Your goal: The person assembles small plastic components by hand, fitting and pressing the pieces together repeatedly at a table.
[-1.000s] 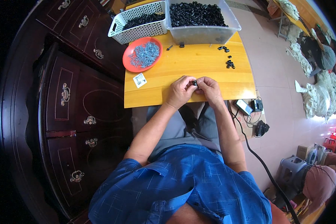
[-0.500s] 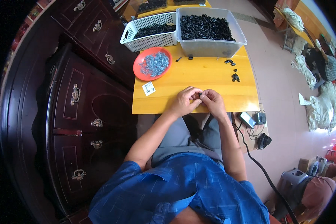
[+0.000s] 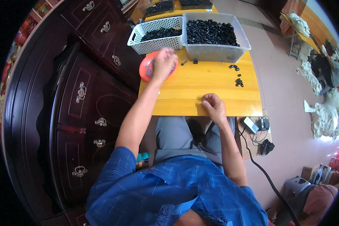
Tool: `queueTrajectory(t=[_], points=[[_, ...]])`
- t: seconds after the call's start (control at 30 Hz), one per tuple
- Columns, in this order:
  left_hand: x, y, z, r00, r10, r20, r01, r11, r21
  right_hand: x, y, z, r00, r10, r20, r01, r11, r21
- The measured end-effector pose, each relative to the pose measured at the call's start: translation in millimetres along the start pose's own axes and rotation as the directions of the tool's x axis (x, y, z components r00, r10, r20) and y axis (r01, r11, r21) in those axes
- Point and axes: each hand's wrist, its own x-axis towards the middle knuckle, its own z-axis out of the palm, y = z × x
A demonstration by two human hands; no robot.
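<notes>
The red plate (image 3: 142, 71), holding small silvery bits (image 3: 148, 70), is at the table's (image 3: 196, 88) left side, with the left hand (image 3: 165, 63) over it at the end of an outstretched arm. That hand is motion-blurred, so its finger spread, any contact and any load cannot be told. The right hand (image 3: 215, 107) is at the near edge, forearm bent forward, fingers curled in toward the thumb; whether they pinch anything is hidden. Beyond the plate stands a white perforated basket (image 3: 154, 46) of black parts, and just beside it a clear tub (image 3: 211, 53) heaped with more. Loose black pieces (image 3: 239, 82) lie on the right. The left forearm covers most of a white card (image 3: 159, 92). Farther containers (image 3: 160, 6) are cut off by the top edge.
</notes>
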Motion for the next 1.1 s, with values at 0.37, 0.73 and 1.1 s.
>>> queueTrajectory(t=[0.37, 0.73, 1.1], points=[[-83, -55, 30, 0.947, -0.257, 0.191, 0.195, 0.936, 0.293, 4, -17, -6, 0.988, 0.143, 0.051, -0.151, 0.911, 0.384], [-105, -48, 39, 0.972, 0.131, 0.194, -0.204, 0.880, 0.429, -61, -264, -77, 0.504, -0.857, -0.109, 0.863, 0.505, 0.027], [-105, -54, 38, 0.965, 0.175, 0.198, -0.247, 0.863, 0.441, -96, -323, -129, 0.312, -0.950, 0.004, 0.949, 0.312, 0.048]])
